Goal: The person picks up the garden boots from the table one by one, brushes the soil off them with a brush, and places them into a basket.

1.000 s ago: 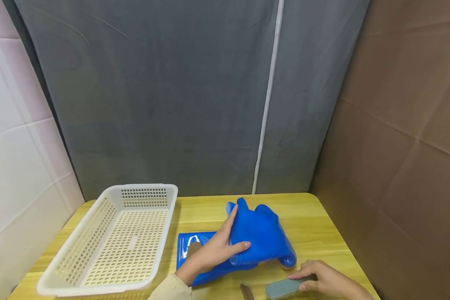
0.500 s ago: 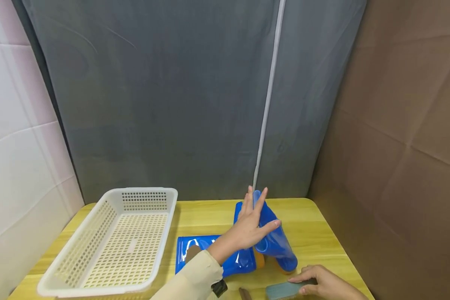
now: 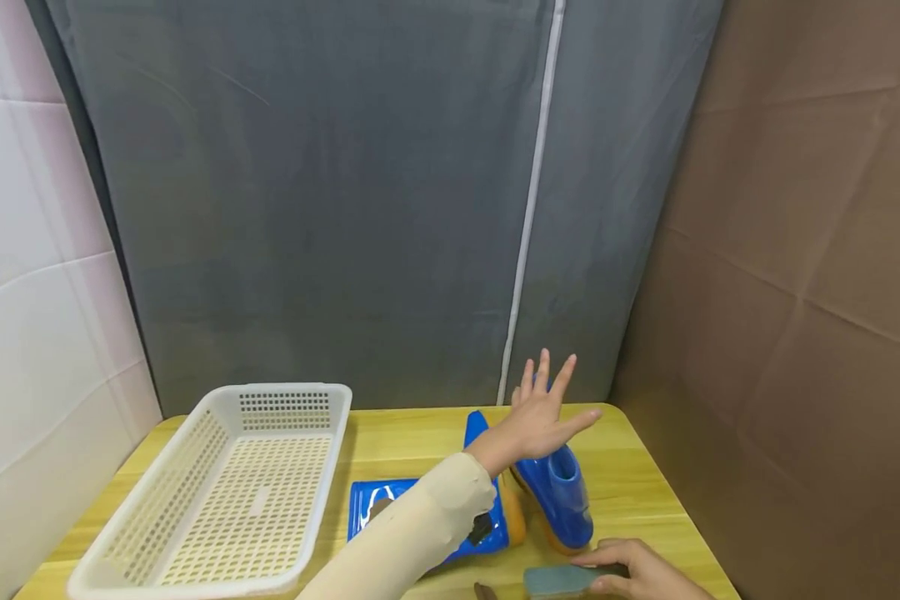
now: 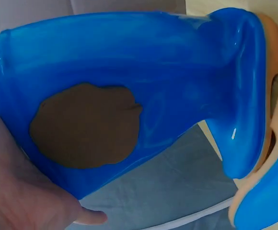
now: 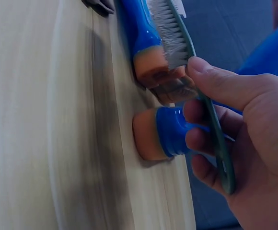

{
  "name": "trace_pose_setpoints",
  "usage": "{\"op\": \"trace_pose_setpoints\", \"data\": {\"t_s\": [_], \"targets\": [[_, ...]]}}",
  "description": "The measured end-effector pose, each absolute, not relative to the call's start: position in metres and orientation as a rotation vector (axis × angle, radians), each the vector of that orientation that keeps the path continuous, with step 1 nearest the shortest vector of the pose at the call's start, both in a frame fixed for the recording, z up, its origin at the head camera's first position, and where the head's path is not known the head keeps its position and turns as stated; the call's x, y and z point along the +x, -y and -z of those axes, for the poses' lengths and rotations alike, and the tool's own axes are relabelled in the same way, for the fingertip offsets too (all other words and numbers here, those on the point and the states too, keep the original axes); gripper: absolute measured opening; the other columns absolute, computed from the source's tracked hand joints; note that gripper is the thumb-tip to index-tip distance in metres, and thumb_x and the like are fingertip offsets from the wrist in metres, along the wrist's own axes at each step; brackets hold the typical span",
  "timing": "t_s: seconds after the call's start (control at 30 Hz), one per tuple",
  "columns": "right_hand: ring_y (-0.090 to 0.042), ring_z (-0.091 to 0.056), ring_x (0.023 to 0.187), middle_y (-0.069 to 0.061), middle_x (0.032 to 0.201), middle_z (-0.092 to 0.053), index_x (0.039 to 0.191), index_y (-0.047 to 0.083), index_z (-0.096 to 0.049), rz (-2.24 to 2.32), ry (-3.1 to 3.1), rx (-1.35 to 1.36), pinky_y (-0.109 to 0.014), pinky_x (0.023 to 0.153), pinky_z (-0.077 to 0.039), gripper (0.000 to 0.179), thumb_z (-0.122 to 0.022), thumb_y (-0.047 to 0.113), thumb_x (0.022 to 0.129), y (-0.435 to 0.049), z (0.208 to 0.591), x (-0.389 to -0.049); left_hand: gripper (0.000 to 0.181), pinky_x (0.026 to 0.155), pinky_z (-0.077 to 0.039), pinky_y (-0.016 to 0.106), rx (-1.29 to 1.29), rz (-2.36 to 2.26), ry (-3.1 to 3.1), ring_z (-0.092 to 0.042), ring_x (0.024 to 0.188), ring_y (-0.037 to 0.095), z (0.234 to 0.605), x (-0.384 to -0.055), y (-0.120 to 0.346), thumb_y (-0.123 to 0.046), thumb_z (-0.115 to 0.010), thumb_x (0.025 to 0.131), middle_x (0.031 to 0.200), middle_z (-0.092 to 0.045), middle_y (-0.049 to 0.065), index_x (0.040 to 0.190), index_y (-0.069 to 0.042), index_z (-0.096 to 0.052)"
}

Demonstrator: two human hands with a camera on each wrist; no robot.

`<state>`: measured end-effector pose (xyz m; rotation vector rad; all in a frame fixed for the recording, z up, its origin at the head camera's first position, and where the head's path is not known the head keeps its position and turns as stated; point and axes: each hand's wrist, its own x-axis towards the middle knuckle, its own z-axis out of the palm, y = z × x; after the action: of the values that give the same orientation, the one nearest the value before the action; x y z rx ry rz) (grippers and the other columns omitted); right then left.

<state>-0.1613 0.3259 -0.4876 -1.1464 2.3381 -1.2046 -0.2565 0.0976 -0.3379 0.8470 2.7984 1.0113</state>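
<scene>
My left hand [image 3: 536,421], fingers spread and straight, lies against the shaft of a blue rubber boot [image 3: 570,500] standing on the table. The left wrist view shows a large brown patch [image 4: 88,127] on this boot's shaft. A second blue boot [image 3: 367,492] lies on its side to the left, partly hidden under my left sleeve; its orange sole [image 3: 513,512] faces right. At the front right, my right hand [image 3: 641,571] grips the green handle of a scrub brush [image 5: 215,129], its pale bristles close to the lying boot in the right wrist view.
A white perforated plastic basket [image 3: 337,442] stands on the left of the wooden table [image 3: 615,442]. A small brown piece [image 3: 483,591] shows at the front edge of the head view. Grey, white and brown cloth walls enclose the table.
My left hand has moved right and away, its fingers spreading, while the boot beside it has turned and come more upright. My right hand and the brush have barely shifted.
</scene>
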Motion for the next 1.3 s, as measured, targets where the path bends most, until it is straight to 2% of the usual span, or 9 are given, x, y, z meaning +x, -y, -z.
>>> {"op": "trace_pose_setpoints", "data": {"t_s": [0.1, 0.33, 0.47, 0.8, 0.93, 1.0, 1.1, 1.2, 1.3], "targets": [[0.003, -0.062, 0.103, -0.005, 0.122, -0.072, 0.136, 0.011, -0.061, 1.153, -2.405, -1.165, -0.020, 0.079, -0.052, 0.039, -0.059, 0.009, 0.098, -0.322, 0.487, -0.158, 0.080, 0.123, -0.009, 0.065, 0.858, -0.984, -2.795, 0.016, 0.155, 0.033, 0.333, -0.261, -0.106, -0.071, -0.037, 0.095, 0.167, 0.019, 0.003, 0.155, -0.046, 0.010], [0.009, -0.055, 0.092, 0.000, 0.113, -0.072, 0.136, 0.007, -0.060, 1.123, -2.413, -1.066, -0.016, 0.075, -0.047, 0.037, -0.055, 0.016, 0.101, -0.311, 0.486, -0.153, 0.080, 0.124, -0.005, 0.063, 0.943, -0.876, -2.745, 0.015, 0.156, 0.030, 0.328, -0.271, -0.118, -0.075, -0.036, 0.093, 0.167, 0.017, -0.001, 0.155, -0.047, 0.006], [0.007, -0.058, 0.092, 0.000, 0.112, -0.072, 0.135, 0.005, -0.060, 1.173, -2.379, -1.046, -0.018, 0.077, -0.048, 0.036, -0.054, 0.014, 0.102, -0.307, 0.487, -0.149, 0.078, 0.125, -0.001, 0.060, 0.993, -0.806, -2.693, 0.017, 0.156, 0.025, 0.327, -0.274, -0.120, -0.074, -0.035, 0.093, 0.167, 0.017, -0.005, 0.156, -0.047, 0.003], [0.007, -0.059, 0.101, -0.002, 0.115, -0.072, 0.136, 0.014, -0.062, 1.097, -2.520, -1.042, -0.019, 0.077, -0.050, 0.036, -0.057, 0.019, 0.100, -0.301, 0.480, -0.140, 0.073, 0.124, 0.000, 0.063, 1.047, -0.874, -2.679, 0.014, 0.157, 0.024, 0.325, -0.273, -0.124, -0.071, -0.032, 0.096, 0.167, 0.015, -0.009, 0.157, -0.045, 0.001], [0.001, -0.061, 0.114, -0.010, 0.126, -0.070, 0.137, 0.017, -0.061, 1.119, -2.585, -1.025, -0.020, 0.086, -0.053, 0.036, -0.056, 0.018, 0.101, -0.298, 0.479, -0.136, 0.072, 0.124, -0.001, 0.063, 1.058, -0.905, -2.681, 0.013, 0.157, 0.026, 0.325, -0.274, -0.127, -0.071, -0.029, 0.096, 0.167, 0.015, -0.009, 0.156, -0.045, 0.001], [0.000, -0.061, 0.115, -0.010, 0.126, -0.070, 0.138, 0.019, -0.060, 1.131, -2.639, -1.034, -0.021, 0.087, -0.053, 0.037, -0.056, 0.017, 0.101, -0.296, 0.478, -0.134, 0.072, 0.124, 0.000, 0.063, 1.066, -0.913, -2.680, 0.013, 0.157, 0.026, 0.325, -0.274, -0.129, -0.071, -0.029, 0.096, 0.167, 0.015, -0.009, 0.157, -0.044, 0.000], [0.006, -0.060, 0.095, 0.000, 0.107, -0.072, 0.138, 0.021, -0.060, 1.182, -2.693, -1.029, -0.018, 0.074, -0.052, 0.038, -0.057, 0.018, 0.100, -0.295, 0.476, -0.132, 0.072, 0.124, 0.002, 0.062, 1.072, -0.926, -2.685, 0.013, 0.157, 0.025, 0.325, -0.274, -0.131, -0.070, -0.029, 0.097, 0.167, 0.015, -0.008, 0.158, -0.042, -0.002], [0.010, -0.047, 0.075, 0.008, 0.084, -0.061, 0.137, 0.020, -0.060, 1.217, -2.759, -1.030, -0.016, 0.061, -0.044, 0.039, -0.058, 0.016, 0.099, -0.294, 0.473, -0.131, 0.072, 0.124, 0.002, 0.062, 1.074, -0.936, -2.695, 0.012, 0.157, 0.025, 0.325, -0.275, -0.136, -0.070, -0.029, 0.097, 0.168, 0.013, -0.008, 0.158, -0.041, -0.003], [0.011, -0.041, 0.069, 0.011, 0.076, -0.053, 0.136, 0.021, -0.061, 1.204, -2.854, -1.037, -0.015, 0.057, -0.041, 0.039, -0.060, 0.014, 0.097, -0.293, 0.470, -0.130, 0.072, 0.124, 0.002, 0.063, 1.077, -0.948, -2.701, 0.011, 0.157, 0.025, 0.325, -0.275, -0.142, -0.069, -0.028, 0.097, 0.168, 0.011, -0.007, 0.158, -0.040, -0.003]]}}
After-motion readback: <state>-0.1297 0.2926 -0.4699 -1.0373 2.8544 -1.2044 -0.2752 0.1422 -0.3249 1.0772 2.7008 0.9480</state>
